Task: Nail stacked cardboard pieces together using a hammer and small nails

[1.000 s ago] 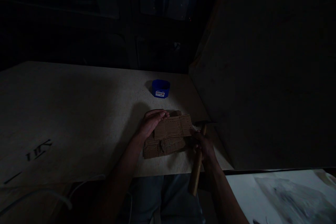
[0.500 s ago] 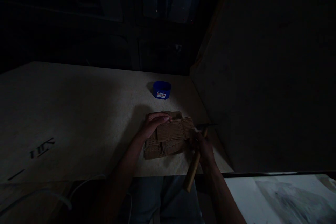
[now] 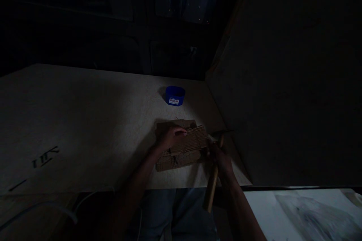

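My left hand (image 3: 171, 138) rests on the upper piece of corrugated cardboard (image 3: 195, 138), its thumb and fingers closed together near the top edge. Whatever the fingertips pinch is too dark and small to make out. Under that piece lies a larger, worn cardboard sheet (image 3: 166, 162), flat on the table. My right hand (image 3: 222, 160) is wrapped round a hammer (image 3: 210, 192) at the right end of the cardboard. The hammer's wooden handle slants down past the table's front edge, and its dark head points away, barely visible in the shadow.
A blue plastic tub (image 3: 175, 96) with a white label stands behind the cardboard. The pale table (image 3: 85, 120) carries black markings at left. A dark upright panel (image 3: 283, 83) borders the right side. A pale cable (image 3: 42, 205) loops at lower left.
My left hand has turned and drawn its fingers in and slightly down over the cardboard. The hammer's handle end has swung a little right; my right hand keeps its hold.
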{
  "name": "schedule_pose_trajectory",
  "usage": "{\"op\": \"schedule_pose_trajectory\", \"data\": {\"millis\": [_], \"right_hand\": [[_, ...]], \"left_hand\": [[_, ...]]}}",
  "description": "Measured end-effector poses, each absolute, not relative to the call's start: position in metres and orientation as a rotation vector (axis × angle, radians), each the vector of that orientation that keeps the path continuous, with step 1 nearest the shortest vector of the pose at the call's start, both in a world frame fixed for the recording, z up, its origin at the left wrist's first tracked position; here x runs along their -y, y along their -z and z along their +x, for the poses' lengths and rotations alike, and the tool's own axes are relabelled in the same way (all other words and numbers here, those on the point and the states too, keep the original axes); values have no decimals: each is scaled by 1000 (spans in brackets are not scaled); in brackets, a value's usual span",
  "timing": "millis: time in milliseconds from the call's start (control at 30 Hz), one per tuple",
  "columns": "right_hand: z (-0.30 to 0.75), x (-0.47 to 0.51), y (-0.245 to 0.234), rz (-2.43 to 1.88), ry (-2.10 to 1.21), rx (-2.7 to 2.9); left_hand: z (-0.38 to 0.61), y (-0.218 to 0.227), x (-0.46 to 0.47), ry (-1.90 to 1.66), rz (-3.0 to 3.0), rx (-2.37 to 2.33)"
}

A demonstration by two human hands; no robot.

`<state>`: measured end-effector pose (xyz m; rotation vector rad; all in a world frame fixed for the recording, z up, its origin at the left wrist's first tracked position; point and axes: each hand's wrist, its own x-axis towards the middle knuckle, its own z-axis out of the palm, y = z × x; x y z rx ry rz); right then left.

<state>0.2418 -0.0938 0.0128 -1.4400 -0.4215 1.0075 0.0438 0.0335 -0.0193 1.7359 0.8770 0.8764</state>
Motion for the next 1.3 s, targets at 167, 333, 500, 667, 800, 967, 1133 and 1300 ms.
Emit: {"op": "schedule_pose_trajectory", "data": {"millis": [167,333,500,667,800,967,1133,1300], "right_hand": [[251,108,-21,-1462,-1083,479],[262,122,-26,-1579,-890,722],[265,127,-25,-1661,-809,936],[242,138,-18,-1674,-881,974],[219,149,-11,-1649,-889,938],[204,155,-1,-1619,-906,861],[206,159,-3,-1643,-863,803],[212,160,-17,-1643,-728,898]], "left_hand": [[47,22,-31,-874,1847,-899],[48,22,-24,-891,1917,-872],[45,28,-18,-978,2041,-815],[39,35,-27,-950,2146,-712],[31,30,-38,-860,2126,-713],[27,10,-40,-726,2057,-788],[36,4,-30,-696,2056,-919],[43,11,-20,-769,2168,-937]]}}
